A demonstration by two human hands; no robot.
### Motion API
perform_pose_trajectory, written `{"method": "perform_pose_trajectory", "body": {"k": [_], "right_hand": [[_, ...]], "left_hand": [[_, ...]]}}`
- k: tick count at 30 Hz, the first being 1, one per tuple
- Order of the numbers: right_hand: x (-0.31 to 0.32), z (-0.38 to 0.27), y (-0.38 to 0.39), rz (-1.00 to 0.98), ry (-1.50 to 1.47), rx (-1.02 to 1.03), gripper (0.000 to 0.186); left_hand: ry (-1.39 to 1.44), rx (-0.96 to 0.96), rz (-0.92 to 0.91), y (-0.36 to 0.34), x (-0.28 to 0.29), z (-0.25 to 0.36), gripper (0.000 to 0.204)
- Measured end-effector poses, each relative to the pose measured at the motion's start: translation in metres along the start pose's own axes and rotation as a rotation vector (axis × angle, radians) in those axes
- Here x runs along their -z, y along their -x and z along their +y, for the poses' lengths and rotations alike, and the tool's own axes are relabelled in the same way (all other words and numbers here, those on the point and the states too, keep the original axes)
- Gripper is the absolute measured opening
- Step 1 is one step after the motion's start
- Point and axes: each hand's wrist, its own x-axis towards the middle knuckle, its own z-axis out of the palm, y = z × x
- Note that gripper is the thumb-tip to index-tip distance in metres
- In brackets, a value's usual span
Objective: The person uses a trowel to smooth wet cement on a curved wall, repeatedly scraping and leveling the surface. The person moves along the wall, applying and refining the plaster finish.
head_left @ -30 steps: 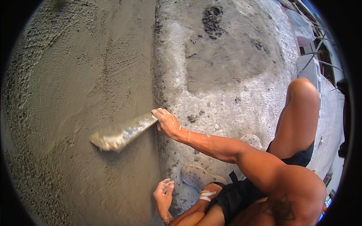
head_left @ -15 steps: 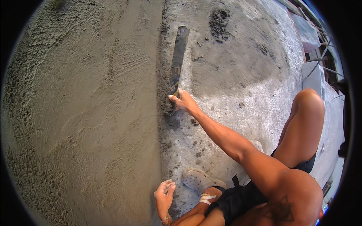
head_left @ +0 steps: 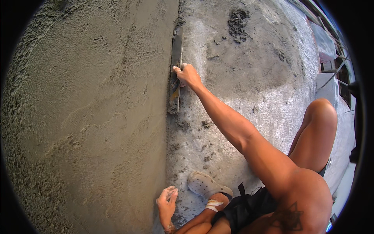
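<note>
Mortar (head_left: pixel 89 109), grey-brown and rough in ridges, spreads across everything left of the right hand (head_left: pixel 188 75) and its fingers (head_left: pixel 184 66), running past them toward both the top and the lower edge. Pale concrete floor (head_left: pixel 269 113) lies to the right of those fingers, streaked with whitish, shiny areas. A darker, smeared patch (head_left: pixel 249 66) of the floor sits just beyond them on the right. The person's bent right leg (head_left: pixel 317 121) is well apart from them, lower and far to the right, and black shorts (head_left: pixel 249 208) show below. The long flat tool (head_left: pixel 176 46) is in the right hand, whose thumb and fingers pinch it from either side; it reaches out above and below the grip, along the seam between mortar and floor, with grey paste at its lower end. A light perforated shoe (head_left: pixel 204 185) rests on the floor beside the left hand (head_left: pixel 166 204), whose fingers are loosely curled with the thumb apart from them, near the mortar's edge. A dark crumbly clump (head_left: pixel 238 25) lies up and to the right of the right fingers. White bands (head_left: pixel 213 204) wrap the ankle to the right of the left fingers. Small crumbs (head_left: pixel 206 123) dot the floor below the right fingers.
</note>
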Motion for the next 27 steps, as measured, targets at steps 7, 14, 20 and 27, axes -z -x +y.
{"method": "perform_pose_trajectory", "body": {"k": [7, 14, 20, 27], "right_hand": [[-0.022, -0.003, -0.029, 0.317, 0.141, 0.147, 0.042], [-0.011, 0.004, -0.005, 0.037, -0.126, 0.247, 0.041], [-0.018, 0.001, 0.042, 0.056, -0.156, 0.358, 0.035], [-0.038, -0.007, 0.111, 0.063, -0.251, 0.344, 0.032]], "left_hand": [[0.005, -0.009, 0.015, 0.004, 0.001, -0.006, 0.03], [0.032, -0.003, 0.02, 0.012, 0.004, -0.012, 0.031], [0.025, -0.007, -0.017, 0.01, 0.006, -0.016, 0.032], [0.032, 0.028, -0.032, 0.012, 0.009, -0.014, 0.029]]}}
